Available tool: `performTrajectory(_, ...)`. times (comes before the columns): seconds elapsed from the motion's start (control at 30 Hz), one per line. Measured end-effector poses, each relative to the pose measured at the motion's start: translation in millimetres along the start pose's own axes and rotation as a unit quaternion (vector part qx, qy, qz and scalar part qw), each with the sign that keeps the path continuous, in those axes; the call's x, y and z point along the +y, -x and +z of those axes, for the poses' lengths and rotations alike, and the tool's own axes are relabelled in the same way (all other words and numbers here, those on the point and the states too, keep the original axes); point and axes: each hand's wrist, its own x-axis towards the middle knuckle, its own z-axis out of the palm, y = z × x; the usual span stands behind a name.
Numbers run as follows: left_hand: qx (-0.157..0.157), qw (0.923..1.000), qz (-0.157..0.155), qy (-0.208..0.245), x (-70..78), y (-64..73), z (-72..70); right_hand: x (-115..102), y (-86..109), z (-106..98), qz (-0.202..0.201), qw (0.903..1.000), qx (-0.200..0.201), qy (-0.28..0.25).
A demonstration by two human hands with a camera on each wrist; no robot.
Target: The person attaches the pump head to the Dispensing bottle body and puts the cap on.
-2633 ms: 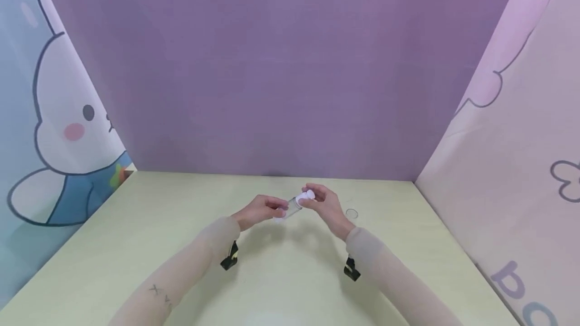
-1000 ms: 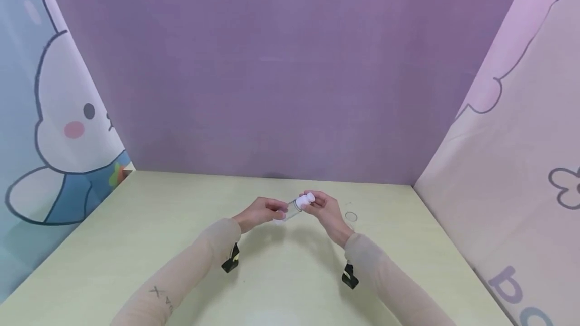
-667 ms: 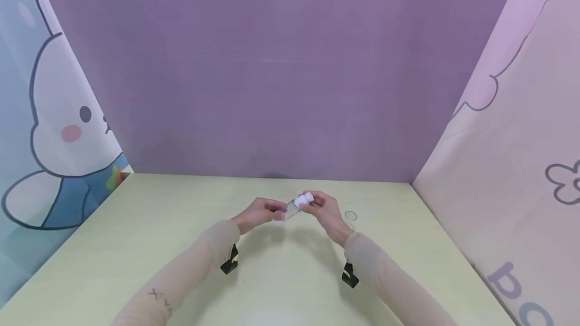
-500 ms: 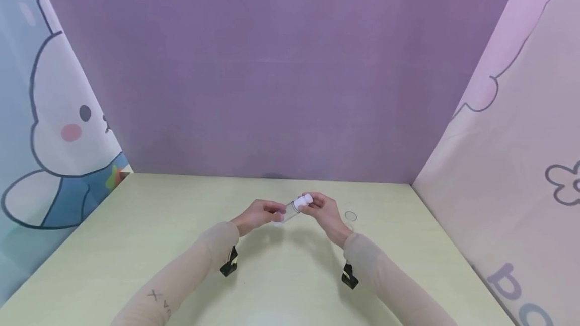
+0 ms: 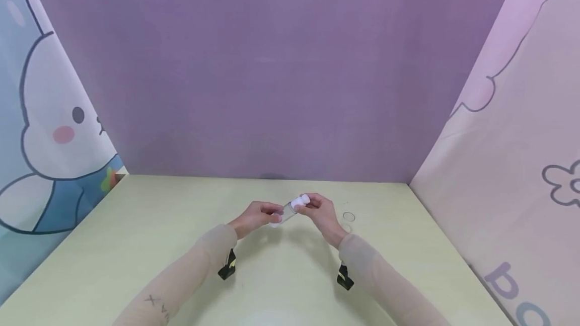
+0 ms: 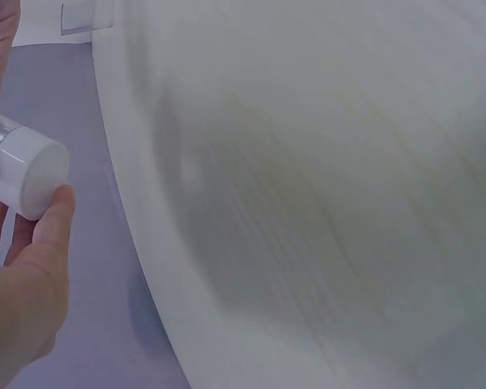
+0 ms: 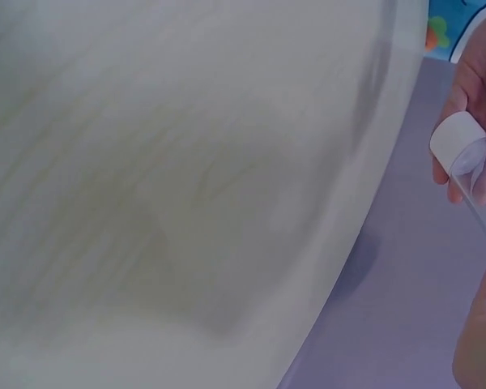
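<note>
A small clear bottle (image 5: 287, 212) with white ends is held above the table, slanting up to the right. My left hand (image 5: 256, 219) grips its lower end, thumb in front and fingers behind. In the left wrist view that end is a smooth white round base (image 6: 34, 172). The right hand (image 5: 323, 217) pinches the white upper part, a collar with a narrower cap (image 5: 300, 200), between thumb and fingers. Through the right wrist view the transparent wall (image 7: 479, 212) runs from the white base toward the right hand, which is partly cut off by the frame.
Beneath both hands lies a pale yellow-green table (image 5: 281, 286). A thin dark-edged ring (image 5: 349, 216) rests on it just right of the right wrist. A purple panel (image 5: 272, 74) rises at the back, with cartoon-printed cloths (image 5: 63, 109) at the sides.
The bottle and both hands keep nearly the same pose, having sunk slightly since the earliest frame. The whole scene shifts a little left as the head view turns.
</note>
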Motion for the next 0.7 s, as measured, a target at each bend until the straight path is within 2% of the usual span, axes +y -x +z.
performTrajectory(0.2,0.005,0.9999,0.007,-0.008,2.7,-1.0,-4.4,-1.6,-3.5,3.0,-0.003,0.9999,-0.001,0.010)
performTrajectory(0.4,0.004,0.9999,0.012,-0.005,2.8,-0.6,-2.9,-2.8,-0.1,1.7,-0.004,0.9997,0.001,0.024)
performTrajectory(0.7,0.006,0.9999,-0.002,-0.009,0.4,-1.1,-2.4,-3.8,1.3,3.3,-0.001,0.9996,0.000,0.027)
